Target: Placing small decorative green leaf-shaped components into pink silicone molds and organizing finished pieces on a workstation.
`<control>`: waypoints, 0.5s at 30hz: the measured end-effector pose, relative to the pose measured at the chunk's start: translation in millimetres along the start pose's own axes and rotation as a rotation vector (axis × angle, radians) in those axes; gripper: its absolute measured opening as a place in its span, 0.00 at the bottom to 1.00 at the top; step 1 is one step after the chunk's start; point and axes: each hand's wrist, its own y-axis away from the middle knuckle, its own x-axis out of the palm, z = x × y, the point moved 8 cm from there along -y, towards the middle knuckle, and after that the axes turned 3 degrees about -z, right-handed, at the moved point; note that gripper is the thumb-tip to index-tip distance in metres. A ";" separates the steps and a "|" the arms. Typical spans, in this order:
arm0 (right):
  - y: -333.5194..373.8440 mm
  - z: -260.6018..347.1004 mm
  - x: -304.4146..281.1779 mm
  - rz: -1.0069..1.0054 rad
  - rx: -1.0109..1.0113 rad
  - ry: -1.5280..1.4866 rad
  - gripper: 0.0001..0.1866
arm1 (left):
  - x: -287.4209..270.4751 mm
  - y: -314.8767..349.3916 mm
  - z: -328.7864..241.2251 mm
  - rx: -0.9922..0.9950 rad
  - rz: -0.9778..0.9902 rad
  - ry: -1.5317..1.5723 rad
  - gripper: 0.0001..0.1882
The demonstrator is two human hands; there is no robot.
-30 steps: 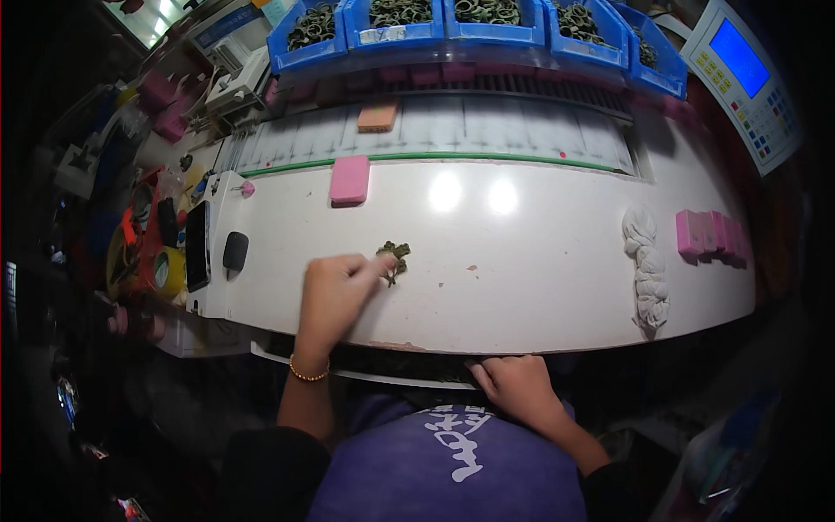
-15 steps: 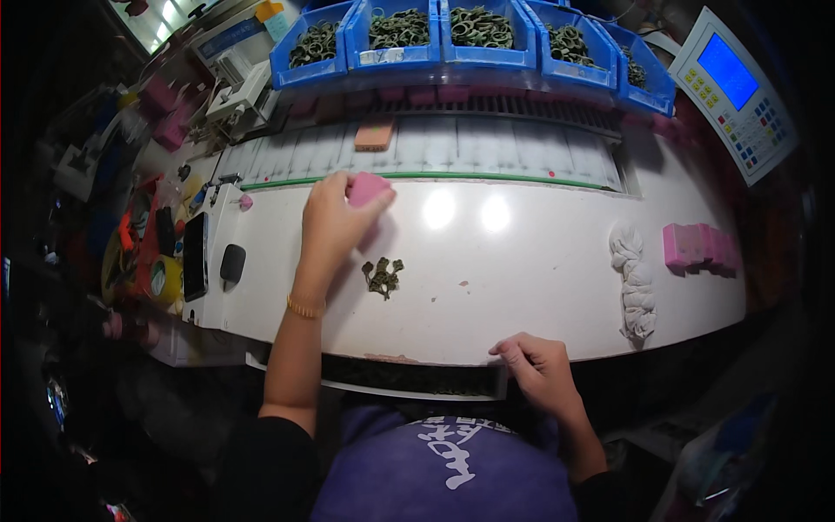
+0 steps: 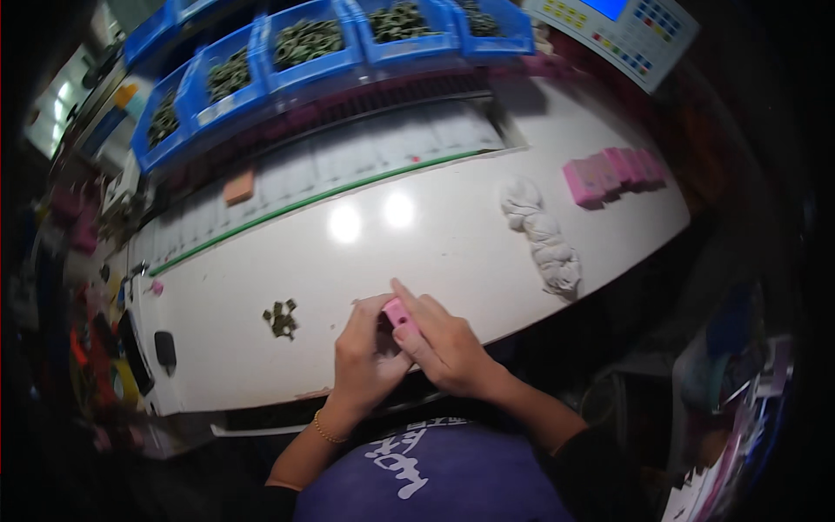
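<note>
Pink block point(image 3: 403, 318) is clasped between the left hand point(image 3: 364, 350) and the right hand point(image 3: 445, 346), both closed on it, near the front edge of the white surface point(image 3: 435, 252). Small greenish pieces point(image 3: 280, 319) lie left of the hands, a twisted white cloth point(image 3: 544, 237) to the right.

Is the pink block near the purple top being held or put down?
Being held: the pink block sits between the left hand and right hand, which close around it. I can't tell if it touches the table.
</note>
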 end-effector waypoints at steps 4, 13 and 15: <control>2.3 -6.2 3.4 0.100 0.061 -0.184 0.31 | 5.8 3.3 9.4 -0.047 0.034 0.099 0.27; 5.1 -39.9 -0.9 -0.049 -0.094 -0.161 0.27 | 10.2 2.2 16.6 -0.169 0.092 0.272 0.29; 2.1 -45.8 -7.7 -0.076 0.095 -0.297 0.26 | 4.5 4.2 30.3 -0.259 0.044 0.459 0.29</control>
